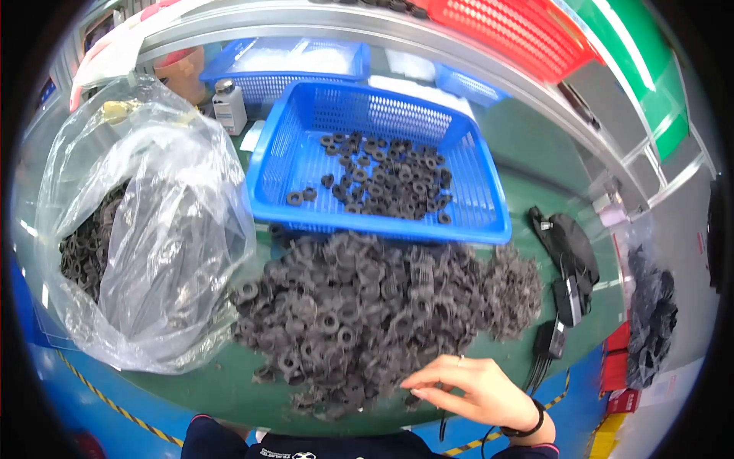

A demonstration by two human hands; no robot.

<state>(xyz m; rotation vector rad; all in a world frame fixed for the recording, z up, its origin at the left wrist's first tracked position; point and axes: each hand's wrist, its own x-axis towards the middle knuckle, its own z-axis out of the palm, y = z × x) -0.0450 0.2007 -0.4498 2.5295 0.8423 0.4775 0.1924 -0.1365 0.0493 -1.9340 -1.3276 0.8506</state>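
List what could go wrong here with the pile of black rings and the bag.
1. The ring pile reaches the table's near edge by the right hand; a sweep could push rings off.
2. The clear bag slumps open beside the pile, so it may sag and spill more rings.
3. Many rings look joined in clumps, so unseparated ones may end up in the blue basket.

The right hand (472, 389) lies palm-down, fingertips (413, 393) touching the near edge of a heap of black rubber rings (367, 306). Beyond the fingers sits a blue plastic basket (284, 172) holding loose rings; left of them, a clear plastic bag (153, 229) of rings.
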